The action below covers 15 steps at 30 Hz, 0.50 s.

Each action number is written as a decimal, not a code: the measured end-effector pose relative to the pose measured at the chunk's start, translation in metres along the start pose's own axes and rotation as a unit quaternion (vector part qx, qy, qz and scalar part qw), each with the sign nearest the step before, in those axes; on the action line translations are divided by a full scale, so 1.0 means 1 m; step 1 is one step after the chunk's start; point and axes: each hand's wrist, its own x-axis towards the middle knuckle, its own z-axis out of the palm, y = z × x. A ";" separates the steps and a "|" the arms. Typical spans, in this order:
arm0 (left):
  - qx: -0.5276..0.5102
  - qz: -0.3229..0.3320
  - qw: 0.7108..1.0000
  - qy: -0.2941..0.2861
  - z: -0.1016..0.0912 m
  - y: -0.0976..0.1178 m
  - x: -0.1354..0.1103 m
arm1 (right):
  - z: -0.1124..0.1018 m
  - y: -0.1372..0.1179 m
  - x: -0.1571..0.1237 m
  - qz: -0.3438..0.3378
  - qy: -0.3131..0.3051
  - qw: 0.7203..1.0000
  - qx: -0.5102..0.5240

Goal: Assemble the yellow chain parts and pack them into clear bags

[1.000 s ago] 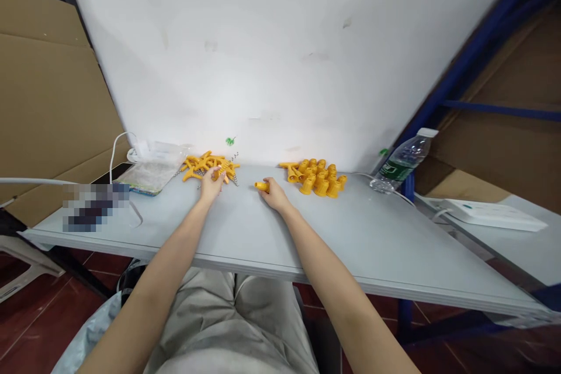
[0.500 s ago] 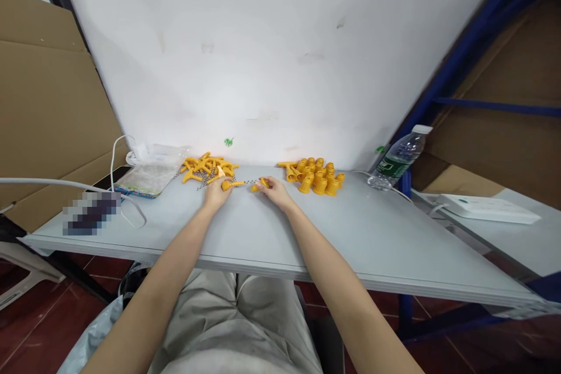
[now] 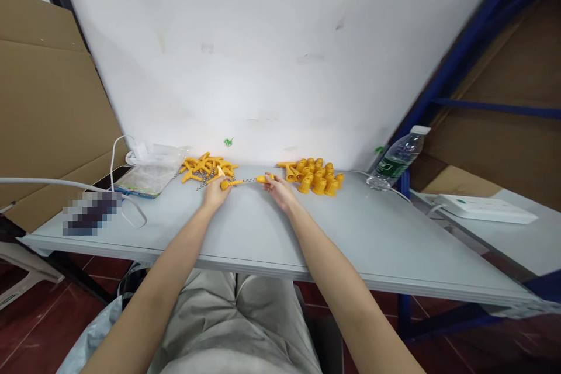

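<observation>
One yellow threaded stem [image 3: 235,183] with one metal spiral [image 3: 249,180] running out of it lies level between the two hands, above the front-middle of the grey table [image 3: 263,228]. One yellow sleeve [image 3: 263,179] sits at the spiral's right end; whether the tip has gone inside it cannot be told. The left hand [image 3: 214,191] has its fingers closed around the stem's thick left end, with the thumb side turned up. The right hand [image 3: 279,190] pinches the sleeve between thumb and fingertips, the other fingers loosely curled beneath.

Just behind the left hand is one heap of yellow branched handles [image 3: 205,159], too tangled to count, with several thin metal spirals among them. Behind and to the right of the right hand stands one cluster of yellow cups [image 3: 319,186], roughly a dozen, some hidden by others; at its left side at least two more yellow pieces [image 3: 290,175] lie tipped over.

Farther out, one clear plastic bottle [image 3: 397,160] with a green label and white cap leans at the right, and beyond it lies one white power strip [image 3: 486,209]. At the far left are one clear plastic packet [image 3: 151,175] and one white cable [image 3: 113,158]
</observation>
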 end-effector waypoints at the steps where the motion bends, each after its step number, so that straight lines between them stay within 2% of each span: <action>1: 0.000 0.002 1.000 0.001 0.000 0.000 0.000 | 0.001 0.000 -0.001 0.002 -0.013 1.000 -0.004; 5: -0.015 0.054 0.998 0.007 0.003 0.000 0.000 | 0.008 -0.001 -0.008 0.007 -0.064 0.998 -0.015; 10: -0.004 0.093 0.994 0.056 0.006 -0.005 0.002 | 0.014 -0.005 -0.016 0.022 -0.144 0.989 -0.021; 15: 0.017 0.147 0.986 0.077 0.004 -0.008 0.002 | 0.014 -0.008 -0.018 0.013 -0.150 0.987 -0.064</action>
